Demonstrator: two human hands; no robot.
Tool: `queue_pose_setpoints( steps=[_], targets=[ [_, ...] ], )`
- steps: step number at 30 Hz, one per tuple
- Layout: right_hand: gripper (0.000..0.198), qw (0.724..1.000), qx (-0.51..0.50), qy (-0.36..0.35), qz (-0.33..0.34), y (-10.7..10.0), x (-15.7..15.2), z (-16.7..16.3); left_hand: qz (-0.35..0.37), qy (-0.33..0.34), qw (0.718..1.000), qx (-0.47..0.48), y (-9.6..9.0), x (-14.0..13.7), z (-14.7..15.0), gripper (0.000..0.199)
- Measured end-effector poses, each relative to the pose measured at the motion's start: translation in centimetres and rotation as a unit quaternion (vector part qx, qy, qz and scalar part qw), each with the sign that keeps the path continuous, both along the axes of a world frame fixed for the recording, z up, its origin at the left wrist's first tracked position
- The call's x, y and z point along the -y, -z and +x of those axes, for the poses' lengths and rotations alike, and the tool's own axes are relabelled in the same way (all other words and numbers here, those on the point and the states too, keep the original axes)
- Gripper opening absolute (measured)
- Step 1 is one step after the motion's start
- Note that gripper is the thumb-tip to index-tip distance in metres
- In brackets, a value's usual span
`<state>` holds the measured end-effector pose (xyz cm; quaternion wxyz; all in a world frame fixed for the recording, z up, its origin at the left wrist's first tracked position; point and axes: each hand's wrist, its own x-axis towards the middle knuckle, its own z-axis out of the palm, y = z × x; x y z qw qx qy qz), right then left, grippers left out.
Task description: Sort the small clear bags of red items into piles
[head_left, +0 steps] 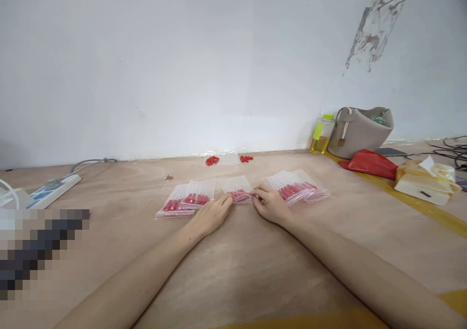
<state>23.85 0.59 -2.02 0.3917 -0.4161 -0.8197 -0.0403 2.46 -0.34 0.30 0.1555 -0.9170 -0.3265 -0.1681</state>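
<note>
A small clear zip bag (237, 185) with red pieces inside lies flat in front of me, its zip edge toward me. My left hand (213, 215) is closed at the bag's near left corner, fingers pressed together. At the near right corner, my right hand (269, 204) pinches the same edge between thumb and fingers. Filled zip bags (178, 195) overlap to the left of my left hand. More filled bags (292, 185) fan out beside my right hand. The red pieces look like short, slim caps or sleeves; their exact kind is unclear.
Loose red pieces (212, 160) and a second small pile (246, 158) lie by the wall around flat clear bags (228, 158). A power strip (54, 192) is at left. Rightward are a bottle (319, 137), grey handbag (359, 134), red pouch (370, 164) and tissue pack (425, 183).
</note>
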Motion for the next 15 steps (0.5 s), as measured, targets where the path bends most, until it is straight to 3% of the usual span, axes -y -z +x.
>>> queue_pose_setpoints(
  steps=[5, 9, 12, 15],
  targets=[
    [0.029, 0.996, -0.045, -0.075, -0.006, 0.0, 0.1, 0.4, -0.024, -0.002, 0.999, 0.049, 0.2, 0.0, -0.5, 0.015],
    [0.034, 0.993, -0.063, -0.095, -0.012, 0.2, -0.2, 0.6, -0.002, 0.008, 0.996, 0.091, 0.8, -0.6, -0.7, 0.016],
    [0.033, 0.996, -0.033, -0.084, -0.002, 0.5, -0.4, 0.7, 0.054, -0.004, 0.995, 0.080, 1.4, -1.3, -1.0, 0.018],
    [0.022, 0.999, 0.032, -0.018, 0.030, 0.6, -0.4, 0.9, 0.128, 0.002, 0.991, 0.032, 1.7, -1.8, -1.2, 0.019]
  ],
)
